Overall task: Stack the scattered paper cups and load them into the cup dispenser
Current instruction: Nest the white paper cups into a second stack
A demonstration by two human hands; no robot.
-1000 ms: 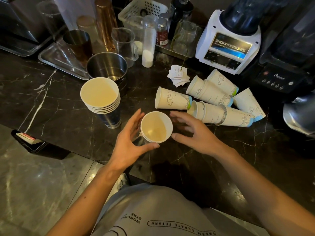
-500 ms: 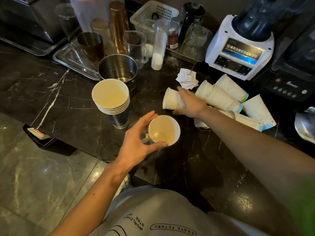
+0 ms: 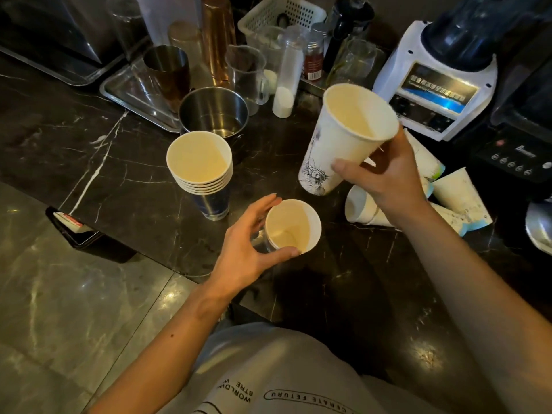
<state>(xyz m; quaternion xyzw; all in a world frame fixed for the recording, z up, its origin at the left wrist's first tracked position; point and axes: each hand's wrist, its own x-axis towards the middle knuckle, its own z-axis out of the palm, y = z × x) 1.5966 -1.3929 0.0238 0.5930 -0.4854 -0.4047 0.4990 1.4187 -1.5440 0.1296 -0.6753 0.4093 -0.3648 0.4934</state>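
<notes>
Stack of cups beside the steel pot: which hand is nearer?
Left. The left hand grips an upright cup just right of the stack; the right hand holds a raised cup farther right.

Tilted paper cup (image 3: 330,147) (in right hand (image 3: 391,180))

Drinks-shop counter: blender (image 3: 442,82), shaker (image 3: 216,40), paper cups (image 3: 199,162).
</notes>
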